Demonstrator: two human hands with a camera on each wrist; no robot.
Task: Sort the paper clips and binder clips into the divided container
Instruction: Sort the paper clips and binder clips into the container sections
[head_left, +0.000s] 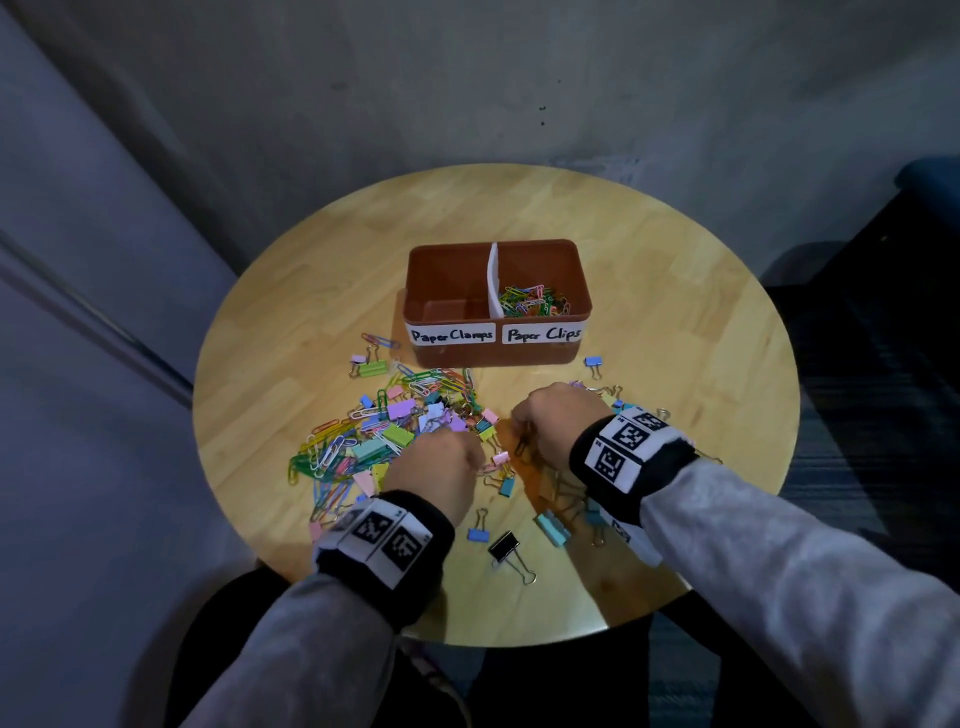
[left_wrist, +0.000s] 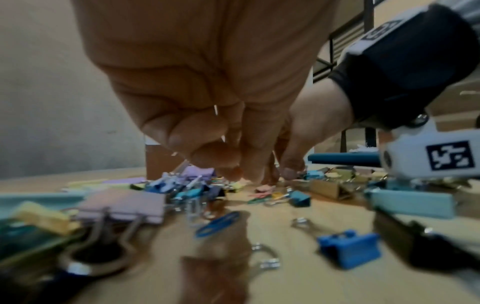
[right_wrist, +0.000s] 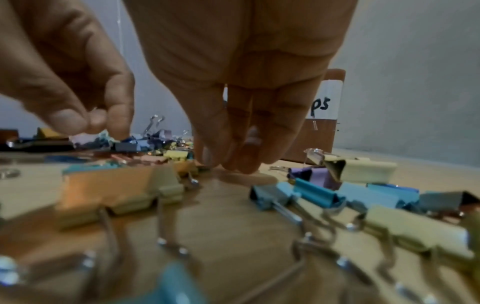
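A brown divided container stands mid-table, labelled "Paper Clamps" on the left and "Paper Clips" on the right. Its right half holds coloured paper clips; the left half looks empty. In front lies a mixed pile of paper clips and binder clips. My left hand hovers over the pile's right edge, fingers curled and bunched, with thin wire ends poking out between them. Just to its right, my right hand points its fingers down at the tabletop, seemingly pinching a dark paper clip.
Loose binder clips lie near me: black, blue, teal. Under my right wrist are tan and blue ones. A small blue one sits by the container. The round wooden table ends close to my body.
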